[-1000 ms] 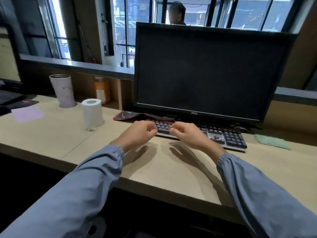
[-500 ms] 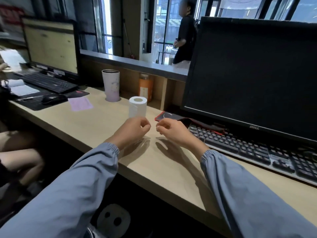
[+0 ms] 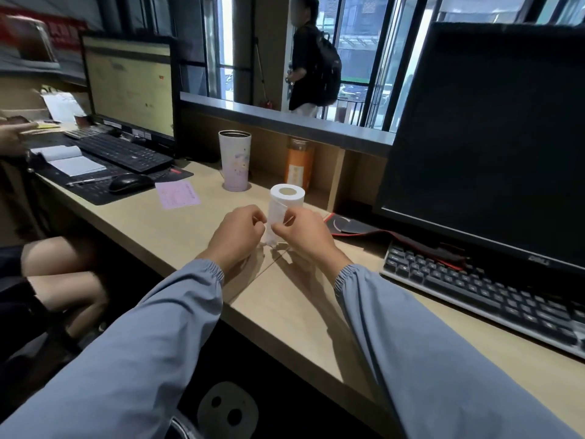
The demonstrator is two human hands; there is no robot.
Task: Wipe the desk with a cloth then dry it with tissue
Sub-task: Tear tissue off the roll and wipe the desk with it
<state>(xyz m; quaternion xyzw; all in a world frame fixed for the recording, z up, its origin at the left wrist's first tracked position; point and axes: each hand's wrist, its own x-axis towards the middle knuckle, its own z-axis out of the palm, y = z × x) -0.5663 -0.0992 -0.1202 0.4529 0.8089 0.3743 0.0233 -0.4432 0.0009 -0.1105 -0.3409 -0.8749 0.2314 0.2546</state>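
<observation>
At the middle of the pale wooden bench [image 3: 300, 305], your hands meet in front of the white roll of tissue paper [image 3: 294, 204]. It stands upright on its end, so a sheet can be drawn off it. One hanging sheet [image 3: 273, 221] drops from the roll's front between your hands. Your right hand [image 3: 305, 234] has a narrow grip, thumb and forefinger pinching that sheet low down. Your left hand [image 3: 239, 237] is curled just beside the sheet's other edge, and I cannot tell whether its grip has closed on the paper.

Two hands at one sheet suggests you are setting up a tear, one hand to steady and one to pull. That would put you at the drying stage, though no cloth shows in this view.

By count there are:
- one tissue roll
- one pale lilac metal tumbler [image 3: 235, 163] and one orange bottle [image 3: 299, 166] behind it
- one pink paper note [image 3: 178, 194]
- two black monitors [image 3: 490, 137]
- two black keyboards [image 3: 481, 286]
- one black mouse [image 3: 129, 182]
</observation>
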